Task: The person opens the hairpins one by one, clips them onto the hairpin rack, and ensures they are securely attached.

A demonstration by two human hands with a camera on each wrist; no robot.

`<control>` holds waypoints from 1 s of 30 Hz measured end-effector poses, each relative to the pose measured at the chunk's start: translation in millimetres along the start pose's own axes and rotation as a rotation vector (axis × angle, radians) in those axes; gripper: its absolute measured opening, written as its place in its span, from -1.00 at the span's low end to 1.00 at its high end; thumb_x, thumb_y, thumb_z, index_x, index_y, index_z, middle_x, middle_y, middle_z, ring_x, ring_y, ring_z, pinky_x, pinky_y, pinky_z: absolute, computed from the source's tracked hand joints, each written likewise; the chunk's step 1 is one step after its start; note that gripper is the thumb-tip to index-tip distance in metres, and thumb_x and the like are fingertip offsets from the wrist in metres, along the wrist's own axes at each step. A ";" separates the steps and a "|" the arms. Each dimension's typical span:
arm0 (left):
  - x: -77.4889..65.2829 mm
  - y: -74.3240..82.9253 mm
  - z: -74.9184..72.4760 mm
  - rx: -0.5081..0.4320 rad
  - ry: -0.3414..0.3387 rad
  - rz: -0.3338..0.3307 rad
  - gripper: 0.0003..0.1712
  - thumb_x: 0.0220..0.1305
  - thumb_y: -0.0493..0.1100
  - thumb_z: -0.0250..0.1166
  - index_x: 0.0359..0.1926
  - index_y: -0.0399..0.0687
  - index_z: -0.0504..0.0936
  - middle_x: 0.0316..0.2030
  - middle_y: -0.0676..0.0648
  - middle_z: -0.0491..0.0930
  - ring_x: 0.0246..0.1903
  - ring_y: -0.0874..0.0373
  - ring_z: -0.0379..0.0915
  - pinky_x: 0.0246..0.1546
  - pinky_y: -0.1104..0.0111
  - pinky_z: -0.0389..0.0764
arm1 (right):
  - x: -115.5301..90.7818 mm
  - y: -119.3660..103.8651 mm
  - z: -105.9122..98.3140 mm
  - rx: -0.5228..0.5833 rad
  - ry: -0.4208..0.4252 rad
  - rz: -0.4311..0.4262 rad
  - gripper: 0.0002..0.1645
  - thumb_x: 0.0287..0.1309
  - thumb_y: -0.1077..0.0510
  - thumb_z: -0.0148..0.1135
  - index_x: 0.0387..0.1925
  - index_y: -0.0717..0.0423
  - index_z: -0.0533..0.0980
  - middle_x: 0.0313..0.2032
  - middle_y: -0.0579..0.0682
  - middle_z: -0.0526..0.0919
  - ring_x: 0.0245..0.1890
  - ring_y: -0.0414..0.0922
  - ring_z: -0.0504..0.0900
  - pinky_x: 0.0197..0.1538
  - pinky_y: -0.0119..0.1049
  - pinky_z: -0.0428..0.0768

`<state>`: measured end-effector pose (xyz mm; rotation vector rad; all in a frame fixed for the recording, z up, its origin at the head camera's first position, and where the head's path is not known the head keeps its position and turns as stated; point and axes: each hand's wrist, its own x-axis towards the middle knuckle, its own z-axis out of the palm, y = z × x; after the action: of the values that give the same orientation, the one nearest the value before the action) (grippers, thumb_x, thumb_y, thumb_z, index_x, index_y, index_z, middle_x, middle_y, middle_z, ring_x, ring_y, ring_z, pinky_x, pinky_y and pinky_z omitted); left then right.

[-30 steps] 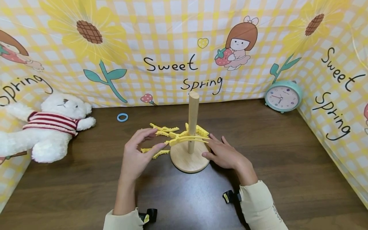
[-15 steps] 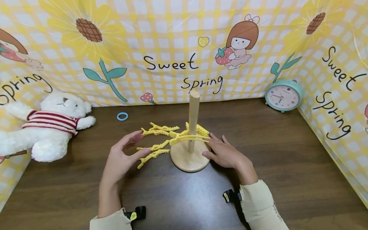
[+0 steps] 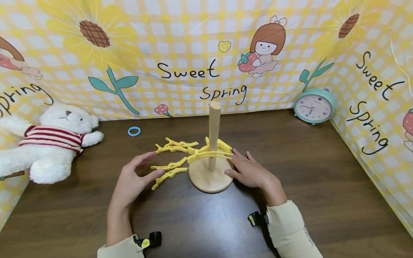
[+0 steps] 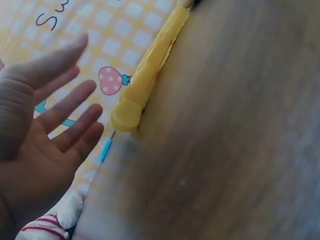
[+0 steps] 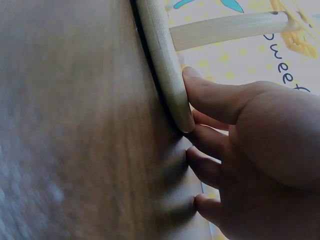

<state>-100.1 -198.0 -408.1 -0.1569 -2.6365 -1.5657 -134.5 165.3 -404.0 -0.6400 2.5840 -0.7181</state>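
A yellow alligator hair clip [image 3: 211, 154] sits across the upright post [image 3: 214, 125] of a round wooden stand [image 3: 209, 184]. Behind the post, more yellow clip parts [image 3: 224, 145] show, partly hidden. Several loose yellow clips [image 3: 172, 172] lie on the table left of the base. My left hand [image 3: 130, 182] hovers beside them, fingers and thumb spread with nothing between them; in the left wrist view its palm [image 4: 45, 150] is bare, beside a yellow clip [image 4: 150, 70]. My right hand [image 3: 255, 173] pinches the base's right rim, thumb on top and fingers at the edge.
A white teddy bear [image 3: 53, 143] in a striped shirt lies at the left. At the back, a blue ring [image 3: 134, 131] rests on the dark wooden table [image 3: 200, 229]. A mint alarm clock [image 3: 314, 107] stands at the back right. Printed cloth [image 3: 180, 36] walls surround the table.
My left hand has let go of the clip on the post and drawn back left, uncovering the loose clips. The right hand still holds the base. The head view has shifted slightly.
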 end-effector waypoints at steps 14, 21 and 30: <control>1.3 -12.0 -2.3 0.076 -0.052 -0.126 -0.32 0.26 -0.06 0.49 0.32 -0.21 0.51 0.25 -0.22 0.51 0.22 -0.10 0.44 0.20 0.24 0.46 | 1.0 0.3 2.1 0.002 0.010 -0.007 -0.27 0.51 -0.03 0.10 0.53 0.20 0.18 0.50 0.17 0.21 0.58 0.04 -0.14 0.53 0.14 -0.31; 2.6 -13.6 -0.8 0.094 -0.051 -0.134 -0.38 0.27 -0.21 0.46 0.30 -0.30 0.51 0.26 -0.29 0.49 0.22 -0.19 0.41 0.26 -0.01 0.41 | 0.3 1.6 2.6 0.002 0.014 -0.013 -0.26 0.51 -0.02 0.11 0.52 0.21 0.17 0.49 0.18 0.21 0.58 0.06 -0.13 0.53 0.14 -0.31; 4.9 -10.9 2.7 0.167 0.027 -0.214 -0.45 0.29 -0.15 0.45 0.24 -0.27 0.58 0.11 -0.29 0.61 0.09 -0.13 0.54 0.08 0.27 0.54 | 0.4 0.4 1.4 0.003 0.014 -0.013 -0.27 0.51 -0.03 0.11 0.52 0.21 0.19 0.50 0.18 0.21 0.58 0.04 -0.14 0.53 0.13 -0.31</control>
<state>-106.3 -200.6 -418.3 0.1598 -2.8261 -1.3784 -134.3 164.8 -405.5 -0.6540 2.5928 -0.7334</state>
